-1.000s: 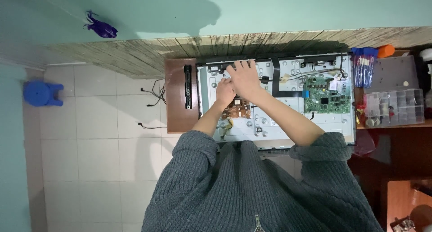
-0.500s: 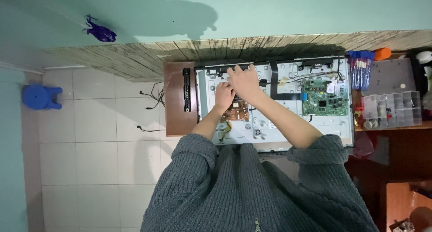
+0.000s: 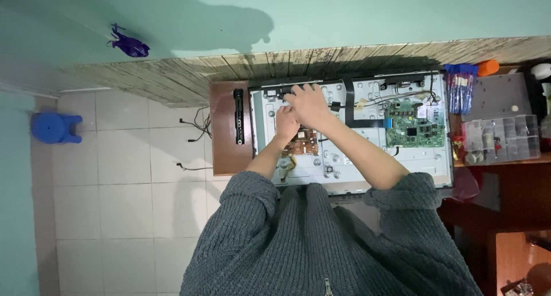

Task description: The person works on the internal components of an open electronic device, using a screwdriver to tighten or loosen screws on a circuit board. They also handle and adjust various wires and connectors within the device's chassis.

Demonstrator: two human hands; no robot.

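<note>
Both hands worked over an opened flat-screen television's metal back panel [image 3: 344, 158] on the table: the left hand [image 3: 286, 122] curled above the brown circuit board [image 3: 302, 142], the right hand [image 3: 310, 103] spread flat just beyond it; any grip was impossible to tell. Pressing near the exposed board, a slip could probably bend components or snag the thin cables [image 3: 396, 96] right of the hands.

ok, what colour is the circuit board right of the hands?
Green; the circuit board shows best in the head view.
</note>
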